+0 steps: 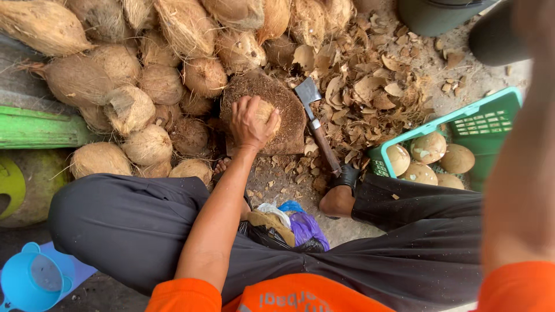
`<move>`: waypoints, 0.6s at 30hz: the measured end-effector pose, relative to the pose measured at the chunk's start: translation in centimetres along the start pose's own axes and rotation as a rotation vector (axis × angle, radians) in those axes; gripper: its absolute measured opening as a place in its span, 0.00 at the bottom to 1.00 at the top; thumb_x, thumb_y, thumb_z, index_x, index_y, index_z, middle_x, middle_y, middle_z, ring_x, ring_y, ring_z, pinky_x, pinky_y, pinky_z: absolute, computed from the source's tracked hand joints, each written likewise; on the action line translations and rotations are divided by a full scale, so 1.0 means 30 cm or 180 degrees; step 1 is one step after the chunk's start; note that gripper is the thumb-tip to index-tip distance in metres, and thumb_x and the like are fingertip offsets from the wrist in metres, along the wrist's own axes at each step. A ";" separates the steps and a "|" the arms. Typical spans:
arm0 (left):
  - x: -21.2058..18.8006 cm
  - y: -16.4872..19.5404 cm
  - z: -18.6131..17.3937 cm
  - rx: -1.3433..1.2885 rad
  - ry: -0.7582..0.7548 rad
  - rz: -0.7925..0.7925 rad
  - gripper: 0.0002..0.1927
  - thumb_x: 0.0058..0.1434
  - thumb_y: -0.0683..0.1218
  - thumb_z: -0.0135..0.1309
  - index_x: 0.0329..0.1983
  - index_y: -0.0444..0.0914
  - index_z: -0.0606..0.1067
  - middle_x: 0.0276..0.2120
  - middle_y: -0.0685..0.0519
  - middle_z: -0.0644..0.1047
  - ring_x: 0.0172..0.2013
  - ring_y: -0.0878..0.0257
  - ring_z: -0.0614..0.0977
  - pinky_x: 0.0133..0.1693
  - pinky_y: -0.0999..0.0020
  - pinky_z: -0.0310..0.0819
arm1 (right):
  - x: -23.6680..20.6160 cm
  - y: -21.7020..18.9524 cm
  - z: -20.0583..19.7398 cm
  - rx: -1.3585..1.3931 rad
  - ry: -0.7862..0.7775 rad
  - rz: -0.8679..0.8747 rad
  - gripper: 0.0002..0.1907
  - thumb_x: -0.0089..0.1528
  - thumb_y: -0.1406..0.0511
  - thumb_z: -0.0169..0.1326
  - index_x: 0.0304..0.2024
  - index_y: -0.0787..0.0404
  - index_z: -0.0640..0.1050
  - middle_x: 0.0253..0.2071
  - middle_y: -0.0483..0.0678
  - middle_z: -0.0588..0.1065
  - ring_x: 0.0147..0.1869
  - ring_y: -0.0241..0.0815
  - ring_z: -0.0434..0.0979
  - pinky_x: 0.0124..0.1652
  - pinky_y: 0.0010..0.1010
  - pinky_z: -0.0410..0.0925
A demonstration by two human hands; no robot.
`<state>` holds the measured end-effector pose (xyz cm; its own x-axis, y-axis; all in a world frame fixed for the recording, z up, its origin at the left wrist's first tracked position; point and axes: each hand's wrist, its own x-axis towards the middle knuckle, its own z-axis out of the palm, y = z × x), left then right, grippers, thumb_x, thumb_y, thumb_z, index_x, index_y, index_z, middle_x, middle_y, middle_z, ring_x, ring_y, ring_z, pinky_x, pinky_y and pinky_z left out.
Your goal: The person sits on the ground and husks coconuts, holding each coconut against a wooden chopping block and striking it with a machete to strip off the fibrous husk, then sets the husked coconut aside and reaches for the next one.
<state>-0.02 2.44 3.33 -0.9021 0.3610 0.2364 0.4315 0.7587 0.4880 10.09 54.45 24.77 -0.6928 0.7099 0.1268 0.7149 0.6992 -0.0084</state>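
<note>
The left hand (250,122) is closed over a partly husked coconut (267,113) and presses it down on a round wooden chopping block (288,118). The fingers curl around the top of the nut, so only its pale right edge shows. The right arm rises at the right border of the view, very near to the camera and blurred; its hand is outside the picture, so I cannot tell whether it is apart or together.

Just beside the block, on its right, a small hatchet (317,126) lies on the ground, the metal head pointing away from the person and the brown wooden handle pointing toward the right foot (338,196). Nobody touches it. Around it the ground is covered with dry husk pieces (370,86).

Behind and left of the block is a large pile of fibrous brown coconuts (144,75). At the right stands a green plastic crate (491,118) which holds several smooth, pale, cleaned coconuts (429,147). The person sits with the knees wide apart in dark trousers. Between the legs are some crumpled plastic bags (289,225), and a light blue jug (32,277) is in the lower left corner.
</note>
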 end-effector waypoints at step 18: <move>0.007 -0.066 -0.026 -0.0572 -0.0477 0.0051 0.35 0.54 0.67 0.63 0.56 0.41 0.74 0.48 0.47 0.73 0.50 0.52 0.72 0.48 0.50 0.72 | -1.061 -0.549 0.806 0.1110 -0.1436 -0.0350 0.35 0.54 0.65 0.62 0.62 0.56 0.65 0.57 0.58 0.68 0.58 0.57 0.67 0.54 0.55 0.66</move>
<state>-1.06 0.60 3.07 -0.8798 0.4588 0.1243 0.4272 0.6485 0.6300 18.07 22.37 -3.10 -0.7876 0.5440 -0.2892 0.6160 0.7032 -0.3549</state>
